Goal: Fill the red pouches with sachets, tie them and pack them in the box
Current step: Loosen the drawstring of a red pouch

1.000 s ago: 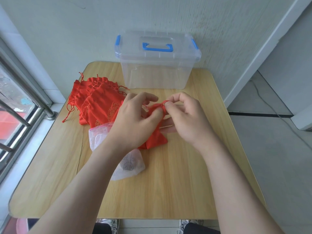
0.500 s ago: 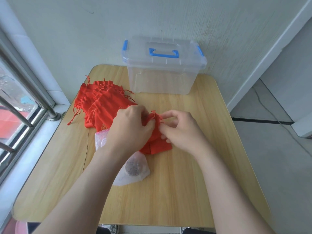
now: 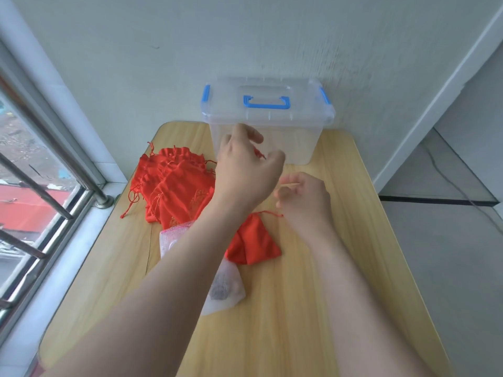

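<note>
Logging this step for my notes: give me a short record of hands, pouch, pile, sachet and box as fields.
left hand: raised before the box, pinches a red string
right hand: over the table, grip unclear
pouch: lying on table between forearms
pile: red pouches, left of it
sachet: partly under left forearm
box: lid on, at table's far edge

The left hand (image 3: 245,170) is rising off the pouch (image 3: 253,243) toward the box (image 3: 294,142), pinching a red cord (image 3: 260,153); the right hand (image 3: 302,202) is pulling away rightward, leaving the pouch lying free
</note>
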Demonstrator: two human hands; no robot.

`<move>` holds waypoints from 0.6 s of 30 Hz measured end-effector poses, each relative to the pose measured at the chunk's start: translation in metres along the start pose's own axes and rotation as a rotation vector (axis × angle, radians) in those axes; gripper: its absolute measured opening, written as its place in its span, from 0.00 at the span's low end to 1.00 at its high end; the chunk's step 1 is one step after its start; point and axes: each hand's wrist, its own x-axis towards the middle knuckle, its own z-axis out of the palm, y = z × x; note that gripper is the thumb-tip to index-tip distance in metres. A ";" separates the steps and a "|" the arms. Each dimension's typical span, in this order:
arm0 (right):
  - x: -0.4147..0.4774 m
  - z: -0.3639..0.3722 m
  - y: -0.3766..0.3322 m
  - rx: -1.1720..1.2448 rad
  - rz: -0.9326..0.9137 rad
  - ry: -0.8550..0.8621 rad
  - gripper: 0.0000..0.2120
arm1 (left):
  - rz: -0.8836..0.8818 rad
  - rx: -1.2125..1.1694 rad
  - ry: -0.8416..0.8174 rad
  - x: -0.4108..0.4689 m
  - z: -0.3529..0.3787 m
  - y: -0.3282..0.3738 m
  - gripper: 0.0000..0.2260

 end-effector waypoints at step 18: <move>0.009 -0.030 -0.019 0.092 -0.128 0.375 0.06 | -0.389 -0.619 0.010 0.030 0.032 0.008 0.19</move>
